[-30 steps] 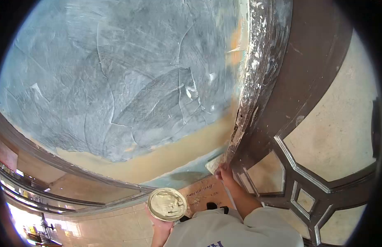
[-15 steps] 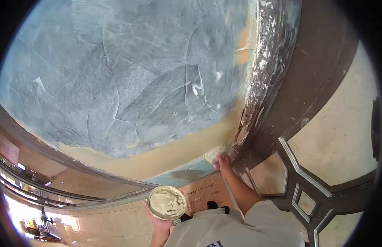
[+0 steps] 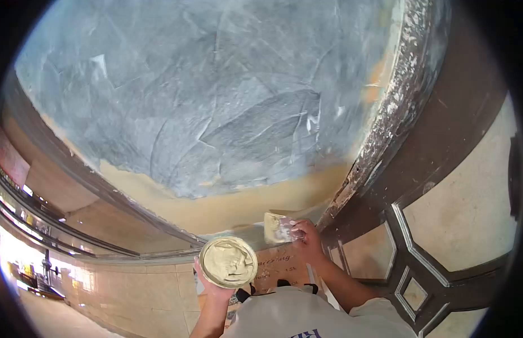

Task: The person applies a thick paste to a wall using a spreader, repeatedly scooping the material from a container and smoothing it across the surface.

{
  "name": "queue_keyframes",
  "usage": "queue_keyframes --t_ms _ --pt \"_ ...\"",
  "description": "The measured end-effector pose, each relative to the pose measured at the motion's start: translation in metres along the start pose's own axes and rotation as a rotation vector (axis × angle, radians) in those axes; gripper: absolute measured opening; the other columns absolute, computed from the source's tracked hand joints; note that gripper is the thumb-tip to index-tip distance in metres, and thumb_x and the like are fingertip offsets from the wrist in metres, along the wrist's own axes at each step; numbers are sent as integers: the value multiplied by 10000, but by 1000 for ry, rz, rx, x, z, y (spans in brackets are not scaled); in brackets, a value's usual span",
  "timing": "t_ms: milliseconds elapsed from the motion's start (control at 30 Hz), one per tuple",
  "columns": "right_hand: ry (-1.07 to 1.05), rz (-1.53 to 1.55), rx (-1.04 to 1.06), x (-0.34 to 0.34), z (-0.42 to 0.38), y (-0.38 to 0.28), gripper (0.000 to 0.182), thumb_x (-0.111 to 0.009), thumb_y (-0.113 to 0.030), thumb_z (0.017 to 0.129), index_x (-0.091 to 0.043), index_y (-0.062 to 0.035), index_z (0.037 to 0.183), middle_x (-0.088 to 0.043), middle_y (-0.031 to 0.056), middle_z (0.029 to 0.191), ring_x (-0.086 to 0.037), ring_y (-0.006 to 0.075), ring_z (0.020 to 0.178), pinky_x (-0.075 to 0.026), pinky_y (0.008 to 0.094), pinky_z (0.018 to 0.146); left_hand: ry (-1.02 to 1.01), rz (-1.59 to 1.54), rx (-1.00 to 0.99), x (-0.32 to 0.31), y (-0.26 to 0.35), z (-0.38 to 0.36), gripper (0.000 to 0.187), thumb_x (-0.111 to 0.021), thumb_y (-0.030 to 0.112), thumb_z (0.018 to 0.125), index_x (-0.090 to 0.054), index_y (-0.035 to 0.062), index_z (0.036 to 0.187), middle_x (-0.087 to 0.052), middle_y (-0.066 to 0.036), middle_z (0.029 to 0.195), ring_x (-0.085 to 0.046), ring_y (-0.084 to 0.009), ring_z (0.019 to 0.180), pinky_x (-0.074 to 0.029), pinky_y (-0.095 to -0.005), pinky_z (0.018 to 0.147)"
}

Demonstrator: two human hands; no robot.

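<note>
My left hand point(image 3: 212, 286) holds a round tub point(image 3: 229, 262) of pale yellowish paste, with its open top facing up. Wrapped round the handle of a flat putty knife point(image 3: 277, 227) is my right hand point(image 3: 307, 236). Pale paste covers part of the blade, which points left, above and right of the tub. The blade is in front of the lower edge of a wall panel point(image 3: 244, 129), coated blue-grey with a tan band point(image 3: 261, 194) along its bottom. Whether the blade touches the panel I cannot tell.
A worn frame point(image 3: 394, 107) with flaking paint borders the panel on the right. Beyond it stands dark woodwork point(image 3: 436, 208) with light inset panels. Printed cardboard point(image 3: 273, 265) lies on the tiled floor point(image 3: 154, 287) below. Dark rails point(image 3: 59, 231) curve along the left.
My right hand has drawn the putty knife leftward, away from the panel's lower right corner and closer to the tub. The view has shifted, so the panel appears further right.
</note>
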State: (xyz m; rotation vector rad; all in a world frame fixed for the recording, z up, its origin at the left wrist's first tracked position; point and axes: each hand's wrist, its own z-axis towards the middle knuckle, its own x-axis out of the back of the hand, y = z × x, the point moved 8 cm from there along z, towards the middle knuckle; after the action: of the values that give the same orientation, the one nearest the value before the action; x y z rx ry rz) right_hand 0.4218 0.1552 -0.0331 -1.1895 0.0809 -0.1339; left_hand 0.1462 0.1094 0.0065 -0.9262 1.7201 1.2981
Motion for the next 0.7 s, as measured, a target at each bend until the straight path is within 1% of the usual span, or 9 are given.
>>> queue_keyframes --t_ms 33,67,133,233,367,400,467,567,700 --pt "-82 -105 146 -8 6 -32 330 -624 122 749 -568 -35 1033 -618 132 1184 -616 177 923 -525 312 781 3 -5 -11 -5 2 -1 775 -342 691 959 -441 120 1473 -476 -127 1484 -473 -362 1338 -388 -554 1113" --pt "-95 -103 151 -13 9 -40 330 -624 122 749 -568 -35 1033 -618 132 1184 -616 177 923 -525 312 781 -14 -32 0 -12 3 -1 774 -343 686 962 -437 114 1475 -473 -130 1487 -472 -364 1340 -387 -553 1115" --pt "-99 -86 201 -22 13 -55 388 -608 131 673 -566 -41 1018 -636 145 1164 -654 262 974 -536 348 828 -69 -73 24 -22 5 -2 761 -347 672 971 -436 111 1477 -469 -135 1492 -471 -362 1344 -390 -545 1117" --pt "-155 -44 279 -38 16 -86 368 -625 119 676 -563 -49 998 -652 139 1131 -660 313 1023 -537 374 864 -88 -94 -14 -31 15 -7 754 -347 664 978 -437 105 1475 -471 -139 1490 -475 -352 1342 -398 -535 1113" --pt "-244 62 296 -59 22 -115 360 -639 106 670 -571 -60 982 -662 127 1092 -663 311 1005 -542 385 856 -99 -65 -73 -36 34 -15 765 -330 668 981 -430 93 1475 -469 -144 1491 -478 -340 1343 -404 -522 1112" --pt "-286 61 269 -61 24 -117 368 -654 96 663 -576 -63 984 -658 126 1091 -662 311 1005 -541 388 853 -84 64 -142 -39 39 -18 788 -325 686 972 -416 96 1486 -461 -147 1497 -471 -347 1349 -399 -529 1116" --pt "-335 68 247 -66 29 -128 376 -670 86 655 -580 -67 986 -655 125 1090 -661 310 1005 -541 391 851 -59 -18 -127 -31 47 -22 800 -326 696 965 -411 97 1490 -454 -147 1502 -467 -352 1352 -397 -535 1117" --pt "-437 -128 420 -82 43 -167 399 -690 89 648 -564 -67 994 -616 131 1135 -617 296 1066 -537 387 819 -116 -86 -115 -39 59 -27 825 -334 716 949 -401 106 1500 -435 -144 1518 -456 -364 1360 -387 -552 1121" --pt "-390 -353 568 -100 49 -206 348 -760 -20 684 -644 -96 1003 -628 96 1108 -621 319 999 -516 422 828 -205 -77 -177 -58 76 -41 818 -317 715 951 -397 120 1506 -429 -128 1525 -450 -363 1369 -388 -554 1124"
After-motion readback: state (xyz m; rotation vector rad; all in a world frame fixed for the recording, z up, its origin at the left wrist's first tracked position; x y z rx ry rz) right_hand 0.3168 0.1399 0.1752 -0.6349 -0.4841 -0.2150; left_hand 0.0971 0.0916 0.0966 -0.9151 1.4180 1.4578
